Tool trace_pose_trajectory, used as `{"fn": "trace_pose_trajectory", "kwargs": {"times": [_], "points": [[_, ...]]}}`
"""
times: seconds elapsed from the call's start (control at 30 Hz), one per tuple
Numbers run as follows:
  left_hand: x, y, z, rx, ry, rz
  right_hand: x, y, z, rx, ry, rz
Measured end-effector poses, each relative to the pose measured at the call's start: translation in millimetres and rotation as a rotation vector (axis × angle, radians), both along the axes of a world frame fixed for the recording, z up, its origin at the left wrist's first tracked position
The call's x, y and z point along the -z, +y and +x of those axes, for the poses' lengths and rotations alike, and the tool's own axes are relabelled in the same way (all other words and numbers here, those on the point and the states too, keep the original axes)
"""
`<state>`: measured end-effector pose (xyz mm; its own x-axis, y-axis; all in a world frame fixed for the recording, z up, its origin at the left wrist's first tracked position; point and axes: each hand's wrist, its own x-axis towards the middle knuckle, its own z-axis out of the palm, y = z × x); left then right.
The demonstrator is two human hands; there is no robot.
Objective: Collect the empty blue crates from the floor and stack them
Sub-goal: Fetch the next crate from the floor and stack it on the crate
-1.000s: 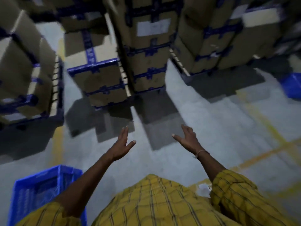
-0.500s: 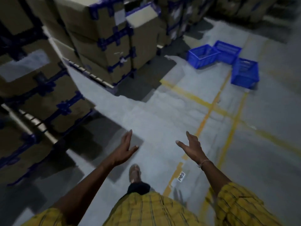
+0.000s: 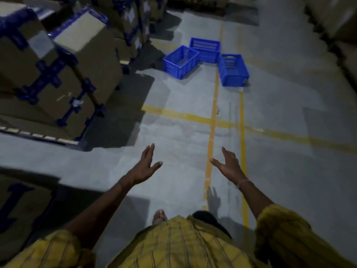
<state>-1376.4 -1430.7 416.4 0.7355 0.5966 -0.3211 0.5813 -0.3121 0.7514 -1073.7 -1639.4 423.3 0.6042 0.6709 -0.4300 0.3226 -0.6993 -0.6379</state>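
Three empty blue crates lie on the grey floor well ahead of me: one on the left (image 3: 180,61), one behind it (image 3: 205,49) and one on the right (image 3: 233,70), which sits over a yellow line. My left hand (image 3: 145,167) and my right hand (image 3: 229,165) are held out in front of me, palms facing each other, fingers spread, holding nothing. Both hands are far short of the crates.
Pallets of stacked cardboard boxes (image 3: 58,70) with blue strapping line the left side, and more boxes (image 3: 21,206) sit at the near left. Further boxes (image 3: 340,26) stand at the far right. Yellow lines (image 3: 212,120) cross the concrete floor. My sandalled foot (image 3: 159,216) shows below.
My view has swung right, from the stacked boxes to the aisle. The three crates have moved from the upper right toward the centre and look nearer. The blue crate at my lower left has left view.
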Motion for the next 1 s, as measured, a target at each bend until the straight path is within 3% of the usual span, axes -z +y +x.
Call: {"fn": "trace_pose_trajectory", "kwargs": {"times": [0.27,0.47,0.73,1.0], "points": [[13.8,116.3,105.6,0.145,0.067,-0.055,17.3,70.8,79.9,0.198,0.051,0.012],[32.1,202.3,218.4,0.135,0.068,-0.053,38.3,140.0,193.9,0.267,0.077,0.033],[12.3,310.0,381.4,0.109,-0.007,-0.015,10.9,259.2,361.5,0.202,0.019,0.042],[20.6,413.6,500.2,-0.006,-0.071,-0.107,-8.5,388.6,493.3,0.156,-0.011,0.014]]}}
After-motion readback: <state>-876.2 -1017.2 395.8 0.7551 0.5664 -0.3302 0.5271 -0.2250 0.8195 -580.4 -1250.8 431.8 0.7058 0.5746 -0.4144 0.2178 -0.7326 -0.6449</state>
